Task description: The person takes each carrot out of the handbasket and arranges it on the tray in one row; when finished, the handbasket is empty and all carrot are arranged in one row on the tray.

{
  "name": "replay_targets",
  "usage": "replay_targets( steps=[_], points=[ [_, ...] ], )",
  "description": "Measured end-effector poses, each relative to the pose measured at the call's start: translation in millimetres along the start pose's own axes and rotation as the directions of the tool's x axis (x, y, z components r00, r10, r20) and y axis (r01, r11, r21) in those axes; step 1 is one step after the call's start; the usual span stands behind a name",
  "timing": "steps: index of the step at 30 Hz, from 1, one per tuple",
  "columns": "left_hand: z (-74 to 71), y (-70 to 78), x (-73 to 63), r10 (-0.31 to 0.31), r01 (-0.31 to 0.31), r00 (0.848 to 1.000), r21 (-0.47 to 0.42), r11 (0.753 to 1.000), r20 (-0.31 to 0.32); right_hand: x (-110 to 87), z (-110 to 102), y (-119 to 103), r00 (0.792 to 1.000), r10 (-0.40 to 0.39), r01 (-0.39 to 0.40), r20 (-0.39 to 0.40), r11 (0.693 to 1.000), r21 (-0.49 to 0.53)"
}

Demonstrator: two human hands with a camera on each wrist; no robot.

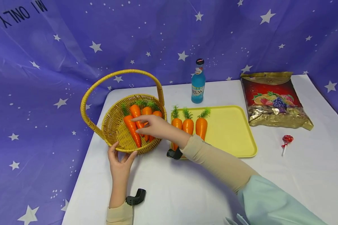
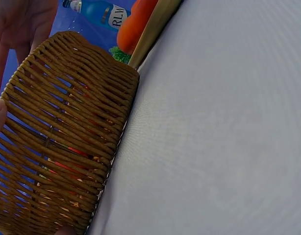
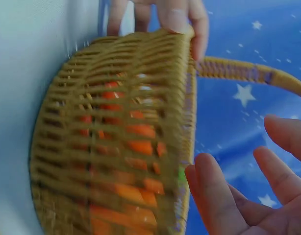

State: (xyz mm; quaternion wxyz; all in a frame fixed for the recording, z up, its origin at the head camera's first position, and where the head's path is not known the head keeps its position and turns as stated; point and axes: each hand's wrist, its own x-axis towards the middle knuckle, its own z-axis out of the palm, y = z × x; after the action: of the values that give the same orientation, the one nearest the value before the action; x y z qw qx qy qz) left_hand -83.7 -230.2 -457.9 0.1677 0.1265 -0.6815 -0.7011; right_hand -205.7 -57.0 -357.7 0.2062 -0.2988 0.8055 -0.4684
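A yellow wicker basket with a tall arched handle stands on the left part of the table, several toy carrots lying inside with their green tops toward the back. At its near rim, my left hand holds the edge between thumb and fingers. My right hand hovers over the basket's right side, fingers spread and slightly bent, and partly covers the carrots. In the right wrist view nothing lies between the right hand's fingers, which are beside the rim. Orange shows through the basket's weave.
Right of the basket, a yellow tray holds three carrots, partly behind my right forearm. A blue bottle stands behind the tray. Farther right are a red and gold candy bag and a red lollipop. A starry purple cloth hangs behind.
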Motion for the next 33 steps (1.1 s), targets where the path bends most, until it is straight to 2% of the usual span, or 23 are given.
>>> replay_targets(
  steps=[7, 14, 19, 23, 25, 33],
  points=[
    [0.6, -1.8, -0.4, 0.013, -0.013, 1.0, -0.023, 1.0, 0.001, 31.1, 27.2, -0.6, 0.996, 0.076, -0.072, 0.034, 0.992, -0.105],
    [1.2, -3.4, -0.1, 0.003, -0.003, 1.0, -0.007, 1.0, 0.004, 45.8, 41.6, 5.7, 0.984, 0.171, -0.161, 0.057, 0.976, -0.147],
    [-0.5, -3.8, 0.9, 0.023, -0.023, 1.0, -0.006, 1.0, 0.002, 55.6, 49.3, 11.4, 0.98, 0.181, -0.177, 0.078, 0.982, -0.06],
    [-0.7, -3.7, 1.1, 0.031, -0.031, 1.0, -0.023, 0.999, 0.004, 64.0, 57.8, 15.0, 0.977, 0.181, -0.191, 0.116, 0.978, 0.081],
    [-0.4, -3.6, 0.7, 0.036, -0.036, 0.999, -0.024, 0.999, 0.006, 67.1, 62.5, 14.9, 0.974, 0.184, -0.199, 0.133, 0.973, 0.114],
    [0.5, -2.7, -1.2, 0.04, -0.04, 0.999, 0.006, 0.999, 0.004, 75.2, 76.0, 11.2, 0.976, 0.177, -0.183, 0.127, 0.982, 0.039]
  ],
)
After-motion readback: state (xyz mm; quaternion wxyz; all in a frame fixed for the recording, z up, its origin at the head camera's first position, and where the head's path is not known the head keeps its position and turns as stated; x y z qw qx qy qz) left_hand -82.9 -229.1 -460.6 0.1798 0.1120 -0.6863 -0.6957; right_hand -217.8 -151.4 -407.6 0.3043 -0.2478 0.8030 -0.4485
